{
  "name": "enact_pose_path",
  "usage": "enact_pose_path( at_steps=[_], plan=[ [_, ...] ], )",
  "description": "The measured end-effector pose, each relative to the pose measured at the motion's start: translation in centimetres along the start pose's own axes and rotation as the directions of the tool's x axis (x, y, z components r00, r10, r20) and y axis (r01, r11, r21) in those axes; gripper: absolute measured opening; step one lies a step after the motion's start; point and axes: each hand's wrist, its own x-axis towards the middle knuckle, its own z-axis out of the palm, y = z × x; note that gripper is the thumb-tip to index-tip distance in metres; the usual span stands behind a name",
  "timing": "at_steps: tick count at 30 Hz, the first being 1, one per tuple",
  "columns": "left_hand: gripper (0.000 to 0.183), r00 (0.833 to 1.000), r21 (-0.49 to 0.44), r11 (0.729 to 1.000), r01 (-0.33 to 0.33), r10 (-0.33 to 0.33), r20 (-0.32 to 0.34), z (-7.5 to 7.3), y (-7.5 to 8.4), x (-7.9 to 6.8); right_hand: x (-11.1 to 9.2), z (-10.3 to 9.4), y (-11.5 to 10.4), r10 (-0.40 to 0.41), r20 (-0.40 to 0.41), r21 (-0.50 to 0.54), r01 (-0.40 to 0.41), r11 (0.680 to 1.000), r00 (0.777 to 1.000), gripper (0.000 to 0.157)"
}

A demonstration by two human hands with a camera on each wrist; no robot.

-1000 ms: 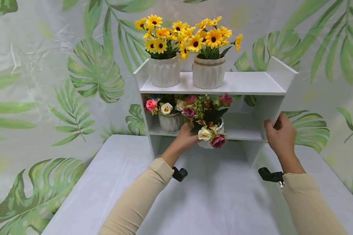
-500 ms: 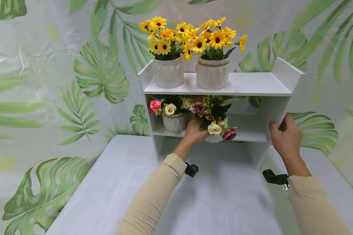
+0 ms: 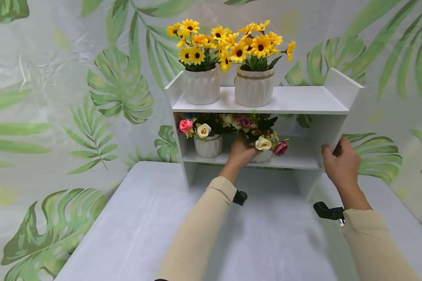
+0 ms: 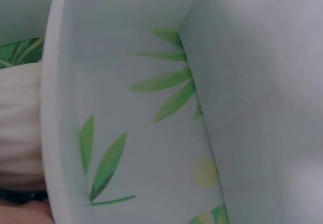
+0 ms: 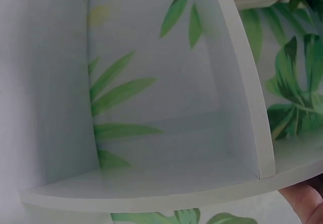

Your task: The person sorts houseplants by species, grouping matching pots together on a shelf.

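In the head view my left hand (image 3: 242, 153) grips a white ceramic pot (image 3: 263, 157) of artificial roses at the middle level of a white shelf unit (image 3: 302, 100). Its cream rose (image 3: 263, 143) and dark pink rose (image 3: 280, 148) hang over the pot's front; my hand hides part of the pot. My right hand (image 3: 342, 160) holds the unit's right side panel, thumb in front. In the left wrist view, a pot (image 4: 20, 128) and part of my left hand (image 4: 25, 215) show beyond a board edge. A bit of my right hand (image 5: 304, 201) appears in the right wrist view.
Another white pot (image 3: 208, 146) with pink and cream roses stands left on the middle board. Two pots of yellow sunflowers, left (image 3: 202, 88) and right (image 3: 254, 89), occupy the top board. A white-covered table (image 3: 133, 218) bears the unit; a leaf-patterned backdrop (image 3: 70, 78) hangs behind.
My left hand has carried the rose pot rightward and farther back, from in front of the middle board to over it. My right hand keeps its hold on the side panel.
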Motion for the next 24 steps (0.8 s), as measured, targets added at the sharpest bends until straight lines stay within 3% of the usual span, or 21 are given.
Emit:
enact_pose_path(
  at_steps=[3, 6, 14, 20, 24],
  plan=[
    [0.091, 0.999, -0.091, 0.995, 0.03, -0.027, 0.037, 0.3, 0.1, 0.2, 0.1, -0.3, 0.0, -0.011, -0.004, -0.005, 0.011, 1.0, 1.0, 0.044],
    [0.091, 0.998, -0.115, 0.993, 0.037, -0.031, 0.05, 0.5, 0.1, 0.4, 0.1, -0.5, 0.2, -0.006, -0.008, -0.014, 0.006, 1.0, 1.0, 0.044],
    [0.092, 0.998, -0.094, 0.994, 0.049, -0.044, 0.047, 0.7, 0.3, 0.5, 0.0, -0.6, 0.2, 0.01, -0.014, -0.013, -0.01, 1.0, 1.0, 0.044],
    [0.091, 0.999, -0.032, 0.999, 0.038, -0.037, 0.032, 0.1, 0.4, 0.5, -0.1, -0.4, -0.1, 0.012, 0.028, 0.004, -0.012, 1.0, 1.0, 0.047],
    [0.094, 0.997, 0.079, 0.996, 0.049, -0.054, 0.059, -1.5, 0.3, -0.7, -0.5, -0.7, 0.0, 0.02, 0.153, 0.002, -0.021, 1.0, 0.988, 0.054]
  ],
)
